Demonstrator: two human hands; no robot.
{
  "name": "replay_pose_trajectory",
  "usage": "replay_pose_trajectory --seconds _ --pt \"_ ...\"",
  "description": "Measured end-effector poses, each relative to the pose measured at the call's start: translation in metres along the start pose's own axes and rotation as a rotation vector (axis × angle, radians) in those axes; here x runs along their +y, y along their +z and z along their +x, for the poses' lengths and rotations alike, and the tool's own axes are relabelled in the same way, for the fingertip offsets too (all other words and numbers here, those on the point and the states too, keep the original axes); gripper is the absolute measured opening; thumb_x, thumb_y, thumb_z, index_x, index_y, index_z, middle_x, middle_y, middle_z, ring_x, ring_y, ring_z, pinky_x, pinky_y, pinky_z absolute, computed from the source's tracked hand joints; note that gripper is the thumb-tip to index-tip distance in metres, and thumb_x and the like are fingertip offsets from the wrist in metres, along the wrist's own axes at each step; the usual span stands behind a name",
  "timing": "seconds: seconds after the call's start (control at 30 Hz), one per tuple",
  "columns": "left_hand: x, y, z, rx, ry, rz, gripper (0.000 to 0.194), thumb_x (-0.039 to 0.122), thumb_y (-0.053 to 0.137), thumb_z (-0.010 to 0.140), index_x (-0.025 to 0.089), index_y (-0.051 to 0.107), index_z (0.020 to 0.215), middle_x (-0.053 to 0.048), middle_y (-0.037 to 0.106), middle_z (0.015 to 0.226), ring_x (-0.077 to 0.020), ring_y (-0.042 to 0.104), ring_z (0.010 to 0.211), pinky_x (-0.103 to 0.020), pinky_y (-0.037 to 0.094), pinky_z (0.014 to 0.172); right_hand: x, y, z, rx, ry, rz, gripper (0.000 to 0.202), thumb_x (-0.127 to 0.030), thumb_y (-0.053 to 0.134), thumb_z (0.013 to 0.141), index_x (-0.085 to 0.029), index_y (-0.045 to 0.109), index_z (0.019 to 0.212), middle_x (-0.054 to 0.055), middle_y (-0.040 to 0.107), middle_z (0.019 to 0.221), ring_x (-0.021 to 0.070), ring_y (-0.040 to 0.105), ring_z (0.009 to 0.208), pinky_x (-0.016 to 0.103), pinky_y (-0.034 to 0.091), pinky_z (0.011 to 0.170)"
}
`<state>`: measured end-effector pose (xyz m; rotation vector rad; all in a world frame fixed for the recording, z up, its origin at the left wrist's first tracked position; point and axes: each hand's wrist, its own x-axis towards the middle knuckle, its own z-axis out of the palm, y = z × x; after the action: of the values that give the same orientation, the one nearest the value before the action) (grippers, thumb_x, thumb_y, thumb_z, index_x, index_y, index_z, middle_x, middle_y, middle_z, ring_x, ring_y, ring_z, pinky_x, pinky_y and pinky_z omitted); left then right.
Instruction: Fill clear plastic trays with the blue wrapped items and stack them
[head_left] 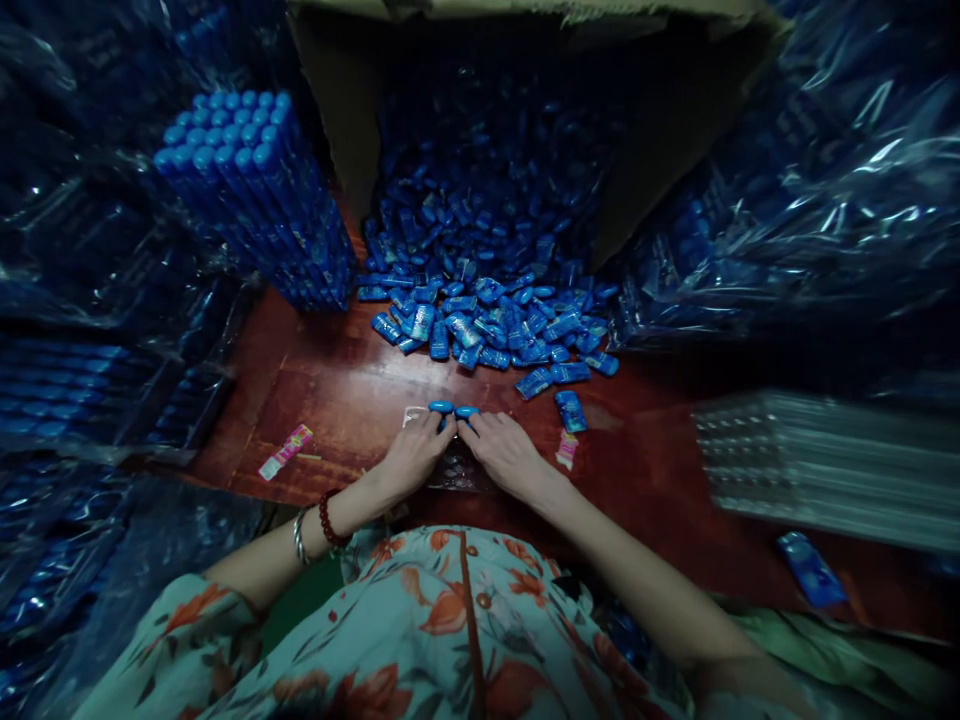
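Both hands meet over a clear plastic tray (pixel 459 474) near the table's front edge. My left hand (pixel 417 450) has its fingers closed on a small blue case (pixel 441 407). Beside it, my right hand (pixel 501 448) is closed on another blue case (pixel 466 412). The two cases stand side by side at the tray's far end, and the fingertips hide their near parts. Beyond the hands, a heap of blue cases (pixel 487 325) spills onto the red-brown table (pixel 322 375).
An open cardboard box (pixel 341 120) stands behind the heap. A tall stack of blue cases (pixel 255 200) rises at the left. Stacked clear trays (pixel 825 465) lie at the right. Pink-and-white strips (pixel 285 452) and a loose blue case (pixel 812 570) are on the table. Plastic-wrapped packs flank both sides.
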<state>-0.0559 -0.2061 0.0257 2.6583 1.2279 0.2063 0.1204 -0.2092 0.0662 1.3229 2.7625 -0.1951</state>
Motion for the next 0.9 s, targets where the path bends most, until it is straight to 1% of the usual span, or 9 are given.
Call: replay_pose_trajectory --seconds 0.13,0.3,0.43,0.53,0.63,0.7,0.77,0.83,0.9 --pt "-0.010 0.019 -0.010 0.157 0.044 -0.032 0.048 0.004 0.036 0.085 0.016 0.043 0.131 -0.016 0.055 0.114 -0.0240 0.055 0.106 -0.039 0.051 0.085 -0.003 -0.004 0.001 -0.036 0.047 -0.029 0.033 -0.008 0.034 0.090 -0.012 0.055 0.116 0.013 0.063 0.102 0.0218 0.057 0.091 0.036 0.041 0.081" --pt "-0.015 0.033 -0.017 0.342 0.054 -0.108 0.044 0.008 0.032 0.091 0.018 0.042 0.133 -0.014 0.057 0.110 -0.0204 0.056 0.103 -0.036 0.050 0.084 0.010 -0.010 0.001 -0.045 0.046 0.033 0.037 -0.006 0.034 0.089 -0.016 0.054 0.119 0.011 0.061 0.109 0.0201 0.056 0.101 0.038 0.035 0.094" --pt "-0.014 0.037 -0.016 0.376 0.054 -0.168 0.045 0.009 0.031 0.092 0.022 0.042 0.134 -0.012 0.057 0.112 -0.0194 0.055 0.104 -0.036 0.049 0.086 0.011 -0.016 0.002 -0.043 0.015 0.022 0.036 -0.006 0.034 0.090 -0.017 0.055 0.117 0.011 0.061 0.110 0.0201 0.057 0.101 0.039 0.034 0.096" --pt "-0.014 0.042 -0.015 0.413 0.051 -0.207 0.045 0.009 0.031 0.091 0.021 0.043 0.133 -0.012 0.057 0.110 -0.0195 0.054 0.105 -0.036 0.050 0.085 0.003 -0.019 0.007 -0.065 -0.003 -0.026 0.034 -0.007 0.034 0.090 -0.012 0.057 0.113 0.013 0.063 0.104 0.0226 0.058 0.096 0.039 0.039 0.088" --pt "-0.013 0.043 -0.012 0.423 0.034 -0.228 0.046 0.009 0.031 0.091 0.021 0.042 0.134 -0.012 0.057 0.108 -0.0191 0.053 0.103 -0.035 0.050 0.084 -0.007 -0.014 0.012 -0.075 0.021 -0.056 0.031 -0.008 0.035 0.089 -0.009 0.060 0.108 0.014 0.063 0.098 0.0239 0.059 0.092 0.038 0.041 0.082" --pt "-0.009 0.041 -0.011 0.400 0.018 -0.179 0.048 0.008 0.032 0.090 0.021 0.040 0.136 -0.012 0.057 0.108 -0.0197 0.053 0.102 -0.036 0.049 0.084 -0.012 -0.005 0.011 -0.039 0.074 -0.065 0.031 -0.007 0.036 0.089 -0.009 0.059 0.110 0.015 0.063 0.098 0.0235 0.058 0.091 0.037 0.042 0.081" --pt "-0.003 0.038 -0.011 0.359 -0.027 -0.071 0.051 0.006 0.033 0.089 0.023 0.038 0.137 -0.012 0.056 0.109 -0.0213 0.053 0.099 -0.037 0.048 0.082 -0.014 0.006 0.004 0.037 0.143 -0.053 0.034 -0.008 0.036 0.089 -0.010 0.056 0.116 0.014 0.063 0.100 0.0219 0.058 0.091 0.035 0.042 0.081" --pt "0.003 0.035 -0.014 0.315 -0.102 0.033 0.053 0.008 0.035 0.089 0.026 0.038 0.138 -0.013 0.055 0.111 -0.0229 0.053 0.095 -0.038 0.047 0.080 -0.012 0.018 -0.009 0.149 0.200 -0.011 0.038 -0.012 0.037 0.090 -0.013 0.050 0.126 0.011 0.064 0.101 0.0194 0.059 0.090 0.032 0.043 0.081" --pt "0.006 0.033 -0.017 0.303 -0.161 0.063 0.049 0.017 0.040 0.090 0.027 0.038 0.138 -0.014 0.053 0.112 -0.0245 0.052 0.092 -0.040 0.046 0.078 -0.001 0.028 -0.025 0.280 0.276 0.036 0.043 -0.014 0.038 0.091 -0.018 0.045 0.132 0.008 0.064 0.102 0.0171 0.059 0.086 0.029 0.044 0.079"
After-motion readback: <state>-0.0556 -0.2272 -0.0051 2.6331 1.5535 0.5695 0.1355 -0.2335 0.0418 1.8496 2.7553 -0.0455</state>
